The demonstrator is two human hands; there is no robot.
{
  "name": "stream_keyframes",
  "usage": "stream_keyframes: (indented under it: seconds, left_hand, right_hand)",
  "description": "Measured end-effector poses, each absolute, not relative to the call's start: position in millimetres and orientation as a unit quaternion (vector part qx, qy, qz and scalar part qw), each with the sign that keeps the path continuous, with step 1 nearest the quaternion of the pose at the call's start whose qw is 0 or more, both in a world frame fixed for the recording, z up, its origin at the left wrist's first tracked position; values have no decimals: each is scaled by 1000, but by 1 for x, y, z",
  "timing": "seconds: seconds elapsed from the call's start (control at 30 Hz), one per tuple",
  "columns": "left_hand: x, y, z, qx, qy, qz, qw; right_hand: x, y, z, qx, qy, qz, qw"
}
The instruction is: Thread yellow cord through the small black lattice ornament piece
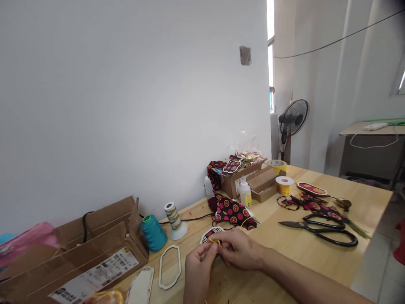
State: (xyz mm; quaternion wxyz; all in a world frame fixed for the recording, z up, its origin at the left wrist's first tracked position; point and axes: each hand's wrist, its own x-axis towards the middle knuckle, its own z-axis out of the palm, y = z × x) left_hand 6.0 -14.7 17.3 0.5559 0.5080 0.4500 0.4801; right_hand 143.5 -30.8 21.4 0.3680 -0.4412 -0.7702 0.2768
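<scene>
We pinch the yellow cord [215, 241] between both hands, left [201, 262] and right [239, 249]. Uneven pulling could snarl it or tighten a knot prematurely.

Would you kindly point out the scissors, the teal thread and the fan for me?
Scissors [339, 242]: head view, on the lower black handle, nearer the table's edge.
Teal thread [154, 233]: head view, on the wound side of the cone.
Fan [298, 119]: head view, on the hub.
</scene>
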Motion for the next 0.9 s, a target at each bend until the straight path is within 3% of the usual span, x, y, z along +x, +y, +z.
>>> stream_keyframes:
  seconds: [0.17, 0.5, 0.73, 0.9]
  left_hand:
    - [4, -13, 16, 528, 438, 467, 558]
    - [6, -16, 16, 546, 451, 447, 546]
    - [5, -17, 17, 606, 452, 436, 488]
    - [5, -20, 22, 605, 462, 437, 478]
  right_hand:
    - [145, -42, 36, -428, -831, 146, 323]
    - [150, -40, 39, -399, -822, 232, 333]
    - [146, -36, 30, -454, -823, 109, 325]
    - [149, -32, 29, -494, -800, 107, 323]
